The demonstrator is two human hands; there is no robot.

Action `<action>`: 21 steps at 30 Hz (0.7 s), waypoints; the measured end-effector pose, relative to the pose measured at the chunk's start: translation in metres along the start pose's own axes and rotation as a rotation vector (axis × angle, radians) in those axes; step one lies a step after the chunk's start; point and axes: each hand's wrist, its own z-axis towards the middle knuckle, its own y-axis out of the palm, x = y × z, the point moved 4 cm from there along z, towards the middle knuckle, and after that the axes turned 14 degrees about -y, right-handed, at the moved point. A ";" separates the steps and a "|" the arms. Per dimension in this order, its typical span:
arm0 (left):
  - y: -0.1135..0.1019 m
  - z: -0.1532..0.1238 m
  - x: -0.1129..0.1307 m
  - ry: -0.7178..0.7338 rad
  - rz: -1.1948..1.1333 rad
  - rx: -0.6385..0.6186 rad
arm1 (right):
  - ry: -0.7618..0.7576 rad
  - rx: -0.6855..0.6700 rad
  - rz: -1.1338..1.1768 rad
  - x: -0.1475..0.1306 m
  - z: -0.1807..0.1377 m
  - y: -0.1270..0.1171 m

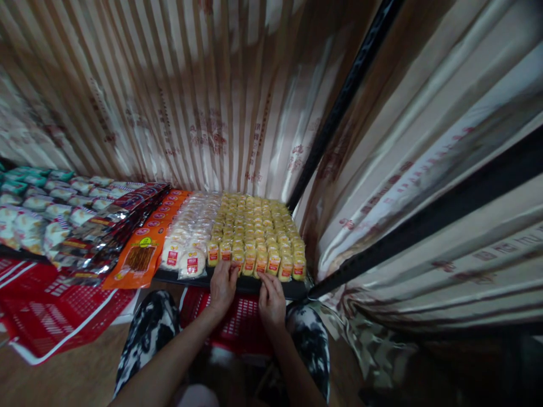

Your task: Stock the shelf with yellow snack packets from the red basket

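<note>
Your yellow packets (263,234) fill the right end of the black shelf (248,285), in rows running back from you toward the curtain (190,113). The front ones stand upright, long axis up and down, their red labels (274,263) turned to you. Your left hand (223,285) has thumb and fingers drawn close together at the front row, partly covering a packet; your right hand (271,298) has its fingers bunched, tips at the foot of another. You cannot tell whether either hand grips anything. The labels' pale writing (like the print on the curtain) is too small to read. The white packets (193,263) just left also bear red labels. Your forearms and the shelf partly hide the red basket (237,319) below.
</note>
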 end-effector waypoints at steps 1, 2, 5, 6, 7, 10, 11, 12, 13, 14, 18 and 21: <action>-0.001 -0.001 0.001 0.015 -0.007 -0.004 | -0.003 0.024 -0.018 -0.001 0.000 -0.004; -0.002 -0.002 0.002 0.031 -0.013 -0.009 | -0.001 0.048 -0.047 -0.002 -0.001 -0.009; -0.005 -0.006 0.006 0.083 -0.006 -0.009 | 0.033 0.117 -0.172 -0.002 -0.001 -0.022; -0.006 -0.008 0.008 0.098 0.004 -0.005 | 0.049 0.133 -0.212 -0.001 -0.001 -0.026; -0.007 -0.009 0.009 0.108 0.016 -0.002 | 0.067 0.143 -0.246 0.001 -0.001 -0.028; -0.007 -0.013 0.007 0.112 0.055 0.009 | 0.122 0.128 -0.284 0.011 -0.003 -0.032; -0.006 -0.015 0.006 0.110 0.065 0.010 | 0.140 0.116 -0.282 0.015 -0.004 -0.032; -0.006 -0.016 0.004 0.107 0.073 0.007 | 0.154 0.104 -0.277 0.018 -0.005 -0.032; -0.006 -0.017 0.002 0.104 0.081 0.001 | 0.163 0.095 -0.272 0.021 -0.006 -0.032; -0.006 -0.018 0.000 0.101 0.090 -0.006 | 0.165 0.090 -0.270 0.022 -0.007 -0.032; -0.010 -0.021 -0.003 0.132 0.155 0.006 | 0.099 0.064 -0.278 0.012 -0.006 -0.032; -0.014 -0.024 0.002 0.248 0.237 0.020 | 0.016 0.025 -0.277 0.000 -0.005 -0.025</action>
